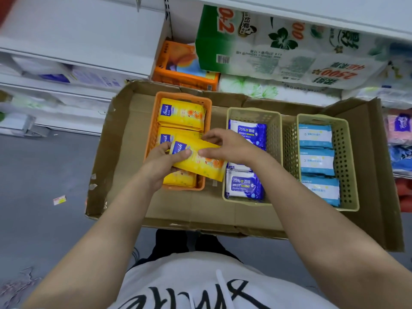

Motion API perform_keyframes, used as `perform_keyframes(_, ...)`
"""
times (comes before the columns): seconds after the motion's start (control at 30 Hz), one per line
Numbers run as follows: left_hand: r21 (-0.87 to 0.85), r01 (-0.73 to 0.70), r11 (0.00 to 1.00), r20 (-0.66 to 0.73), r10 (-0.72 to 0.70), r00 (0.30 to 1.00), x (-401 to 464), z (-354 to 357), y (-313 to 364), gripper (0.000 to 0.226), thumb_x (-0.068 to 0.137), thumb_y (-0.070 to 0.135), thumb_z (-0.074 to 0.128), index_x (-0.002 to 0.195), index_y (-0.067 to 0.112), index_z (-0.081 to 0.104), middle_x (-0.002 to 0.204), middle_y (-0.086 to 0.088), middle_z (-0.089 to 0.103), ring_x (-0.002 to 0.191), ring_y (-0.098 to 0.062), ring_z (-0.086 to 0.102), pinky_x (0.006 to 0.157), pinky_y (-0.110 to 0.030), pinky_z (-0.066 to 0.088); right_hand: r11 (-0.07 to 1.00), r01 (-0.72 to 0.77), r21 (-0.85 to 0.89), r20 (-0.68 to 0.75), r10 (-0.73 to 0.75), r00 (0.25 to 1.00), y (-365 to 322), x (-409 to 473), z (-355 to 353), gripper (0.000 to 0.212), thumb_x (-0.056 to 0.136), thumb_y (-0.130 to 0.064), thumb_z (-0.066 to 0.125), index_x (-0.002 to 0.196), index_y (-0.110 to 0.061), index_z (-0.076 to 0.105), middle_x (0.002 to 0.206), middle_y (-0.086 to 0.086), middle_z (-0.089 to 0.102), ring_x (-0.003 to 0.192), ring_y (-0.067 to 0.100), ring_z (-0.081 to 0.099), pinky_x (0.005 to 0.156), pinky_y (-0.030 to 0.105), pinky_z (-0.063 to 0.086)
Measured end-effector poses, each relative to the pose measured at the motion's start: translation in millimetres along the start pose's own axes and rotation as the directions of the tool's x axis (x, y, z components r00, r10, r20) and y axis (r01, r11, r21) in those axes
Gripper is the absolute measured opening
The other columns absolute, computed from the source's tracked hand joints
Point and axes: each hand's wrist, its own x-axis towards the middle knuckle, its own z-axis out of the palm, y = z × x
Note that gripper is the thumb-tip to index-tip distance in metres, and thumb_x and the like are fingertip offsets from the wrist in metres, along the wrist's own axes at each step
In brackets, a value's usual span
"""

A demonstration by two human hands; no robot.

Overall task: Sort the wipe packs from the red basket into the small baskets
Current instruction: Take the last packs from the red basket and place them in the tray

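1. The cardboard tray (pixel 124 152) was the biggest thing before us, lying flat on the floor in front of the store shelves (pixel 66 63), with bulk tissue packs (pixel 289 47) stacked behind it.
2. Inside it we had three small baskets side by side: the orange basket (pixel 153 121) on the left, the middle beige basket (pixel 275 139), and the right beige basket (pixel 347 157).
3. The orange basket held yellow wipe packs (pixel 181 115), the middle one blue-and-white alcohol wipe packs (pixel 244 185), and the right one light blue wipe packs (pixel 315 134) in a row of three.
4. Each basket carried a single kind, so we judged the sorting well advanced. The red basket itself was not clearly in view; a red blur at the top left corner may have been it, so we could not tell how many packs remained.
5. We held one yellow pack (pixel 200 163) tilted over the near end of the orange basket, its right corner overhanging the gap beside the middle basket.
6. Our left hand (pixel 160 162) gripped its left end, thumb pressed on top and fingers curled beneath.
7. Our right hand (pixel 225 146) pinched its upper right edge between thumb and fingers.
8. This pack was not yet laid down; it seemed meant for the yellow stack beneath it.
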Motion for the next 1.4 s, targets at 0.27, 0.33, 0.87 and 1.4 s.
perform_keyframes(0.27,-0.052,-0.082,0.995,-0.422,0.052,0.905,26.9,-61.1,9.4,0.018,0.089,0.019,0.071,0.105,0.016,0.064,0.110,-0.007,0.069,0.096,-0.021,0.066,0.086,-0.039,0.056,0.976,-0.120,0.184,-0.111,0.142,0.984,-2.1,37.1,-3.7,0.049,0.081,-0.031,0.080,0.125,-0.018,0.063,0.121,0.000,0.065,0.109,0.019,0.065,0.091,0.038,0.056)
perform_keyframes(0.33,0.010,-0.064,0.998,-0.431,0.061,0.900,36.0,-75.7,6.6,0.011,0.091,0.025,0.070,0.100,0.024,0.064,0.106,0.000,0.068,0.101,-0.020,0.064,0.089,-0.039,0.054,0.981,-0.138,0.140,-0.101,0.153,0.983,-6.2,47.9,0.0,0.051,0.081,-0.030,0.080,0.127,-0.020,0.061,0.126,0.000,0.063,0.109,0.018,0.064,0.092,0.040,0.056)
perform_keyframes(0.87,0.059,-0.014,0.998,-0.109,0.020,0.994,72.2,-93.5,8.0,0.015,0.091,0.018,0.069,0.104,0.024,0.063,0.107,-0.007,0.067,0.095,-0.024,0.069,0.070,-0.034,0.055,0.921,-0.195,-0.336,-0.201,0.132,0.971,-34.6,98.4,54.5,0.051,0.081,-0.041,0.077,0.126,-0.024,0.060,0.133,0.003,0.057,0.122,0.024,0.053,0.092,0.036,0.047)
perform_keyframes(1.4,0.101,-0.017,0.995,-0.142,0.032,0.989,73.2,-90.7,5.4,0.013,0.092,0.024,0.068,0.102,0.029,0.062,0.105,-0.001,0.068,0.091,-0.015,0.069,0.062,-0.027,0.052,0.853,-0.141,-0.503,-0.304,-0.021,0.952,-25.7,89.5,80.5,0.070,0.091,-0.045,0.064,0.151,-0.029,0.031,0.160,0.000,0.024,0.148,0.025,0.018,0.114,0.049,0.033)
